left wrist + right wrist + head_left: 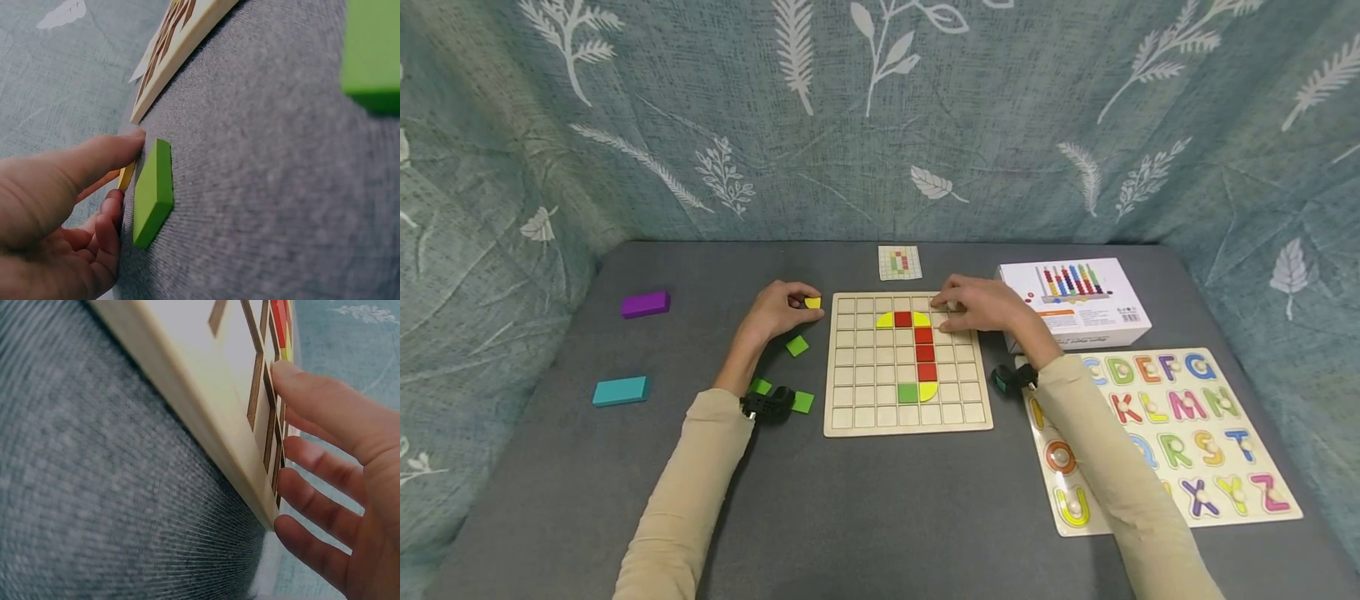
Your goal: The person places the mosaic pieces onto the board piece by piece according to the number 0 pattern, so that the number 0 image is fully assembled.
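A wooden grid board lies at the table's middle. Set in its squares are red squares, a green square and rounded yellow pieces. Just off the board's upper left corner, my left hand pinches a small yellow piece between thumb and fingers; its full shape is hidden. A loose green square tile lies close to that hand. My right hand rests at the board's upper right, its fingers spread and loosely bent, with nothing seen in its grasp.
More green tiles lie by the left wrist. A small pattern card is behind the board. On the left are purple and teal blocks. A white box and an alphabet puzzle board flank the right arm.
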